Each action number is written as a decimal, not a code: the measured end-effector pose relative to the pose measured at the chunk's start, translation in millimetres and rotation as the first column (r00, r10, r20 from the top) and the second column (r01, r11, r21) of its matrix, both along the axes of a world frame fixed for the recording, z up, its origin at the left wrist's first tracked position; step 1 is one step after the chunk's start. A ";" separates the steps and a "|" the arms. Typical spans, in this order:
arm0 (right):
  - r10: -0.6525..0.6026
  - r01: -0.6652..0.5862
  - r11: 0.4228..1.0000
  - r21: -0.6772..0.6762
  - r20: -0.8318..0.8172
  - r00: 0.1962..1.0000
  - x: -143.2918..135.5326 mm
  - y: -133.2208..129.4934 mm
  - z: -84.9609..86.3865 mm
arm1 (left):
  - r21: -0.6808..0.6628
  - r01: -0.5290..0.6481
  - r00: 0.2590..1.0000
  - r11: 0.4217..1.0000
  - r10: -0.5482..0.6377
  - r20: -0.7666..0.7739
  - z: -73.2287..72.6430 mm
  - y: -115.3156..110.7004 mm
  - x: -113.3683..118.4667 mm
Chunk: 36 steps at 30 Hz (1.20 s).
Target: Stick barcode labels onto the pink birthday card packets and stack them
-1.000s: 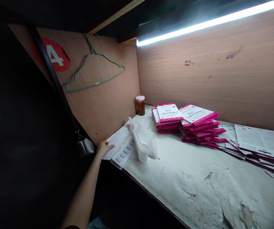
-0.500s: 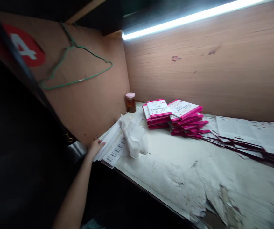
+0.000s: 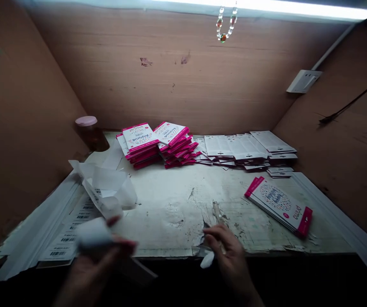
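My left hand (image 3: 102, 260), smeared by motion, is closed on a blurred white item (image 3: 94, 233) at the lower left; a pale strip hangs below it. At the table's front edge my right hand (image 3: 226, 247) has its thumb and fingers pressed together, with a small white piece (image 3: 207, 259) hanging just under the fingertips. What the fingertips pinch is unclear. To the right lies a small pile of pink-and-white birthday packs (image 3: 279, 204). Crumpled translucent paper (image 3: 106, 187) rests on the table beyond my left hand, over barcode sheets (image 3: 66, 238).
Stacks of pink-and-white packs (image 3: 141, 138) stand at the back, beside rows of white packs (image 3: 234, 147). A lidded brown jar (image 3: 93, 134) is at the back left. White paper strips line both sides. A switch box (image 3: 304, 81) is on the right wall.
The view has swung to the right. A hand that was at the white sheets on the left is no longer there; both my hands now show at the front, the left with a white item.
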State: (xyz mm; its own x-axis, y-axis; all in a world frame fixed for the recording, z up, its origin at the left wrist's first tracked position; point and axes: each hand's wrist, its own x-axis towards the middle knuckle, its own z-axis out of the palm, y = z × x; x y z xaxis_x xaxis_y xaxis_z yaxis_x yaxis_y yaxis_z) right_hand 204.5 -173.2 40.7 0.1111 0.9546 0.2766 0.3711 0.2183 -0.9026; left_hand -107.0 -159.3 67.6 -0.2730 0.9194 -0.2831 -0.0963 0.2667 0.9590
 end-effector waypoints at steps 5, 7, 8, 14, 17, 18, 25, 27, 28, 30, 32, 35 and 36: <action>0.151 -0.248 0.929 -0.276 -0.329 0.932 -46.6 15.8 -2.0 | -0.030 0.545 0.788 0.838 -0.499 0.362 -39.5 -12.0 108.7; 0.062 -0.247 0.892 -0.379 -0.439 0.896 -51.1 19.6 -12.6 | -0.005 0.612 0.726 0.791 -0.559 0.400 -53.4 -15.2 121.4; 0.032 -0.259 0.877 -0.404 -0.489 0.872 -51.4 20.6 -18.0 | -0.002 0.612 0.716 0.791 -0.552 0.427 -59.7 -16.5 123.7; -0.033 -0.209 0.860 -0.465 -0.461 0.887 -45.3 20.9 -40.0 | 0.006 0.527 0.704 0.850 -0.441 0.556 -77.8 -17.4 126.6; -0.071 -0.205 0.820 -0.535 -0.450 0.890 -43.9 22.6 -49.6 | -0.031 0.496 0.749 0.868 -0.409 0.522 -78.0 -13.9 127.9; -0.072 -0.230 0.801 -0.552 -0.471 0.879 -43.8 23.5 -52.2 | -0.049 0.483 0.764 0.874 -0.394 0.510 -78.4 -12.5 128.0; -0.021 -0.277 0.811 -0.515 -0.499 0.866 -41.4 32.9 -47.7 | -0.089 0.411 0.829 0.907 -0.331 0.451 -80.2 -1.7 125.7; -0.029 -0.270 0.809 -0.522 -0.494 0.869 -38.9 36.2 -43.4 | -0.079 0.417 0.822 0.906 -0.338 0.458 -76.7 2.3 124.3; -0.031 -0.274 0.804 -0.527 -0.498 0.867 -37.6 37.7 -41.9 | -0.076 0.424 0.818 0.902 -0.345 0.461 -74.4 4.3 123.7; -0.019 -0.300 0.791 -0.534 -0.512 0.859 -35.3 40.3 -40.4 | -0.080 0.429 0.820 0.900 -0.351 0.452 -70.3 8.1 123.2; -0.004 -0.321 0.783 -0.532 -0.521 0.854 -33.9 42.0 -40.8 | -0.088 0.418 0.834 0.904 -0.344 0.431 -68.0 11.2 124.0; 0.004 -0.304 0.793 -0.528 -0.494 0.869 -31.8 44.8 -42.3 | -0.081 0.393 0.845 0.916 -0.325 0.425 -69.2 14.1 126.8; 0.007 -0.296 0.794 -0.531 -0.479 0.878 -30.1 46.5 -42.4 | -0.070 0.388 0.842 0.919 -0.322 0.432 -70.4 14.8 127.2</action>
State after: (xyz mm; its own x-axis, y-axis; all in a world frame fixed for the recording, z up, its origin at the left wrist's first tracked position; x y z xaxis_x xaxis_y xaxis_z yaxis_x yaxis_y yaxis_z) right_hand 174.4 -126.7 -1.7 -0.0804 0.9269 -0.3665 -0.0791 -0.3725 -0.9247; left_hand 20.3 -144.5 -2.8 0.2328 0.8686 -0.4373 -0.3369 0.4939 0.8016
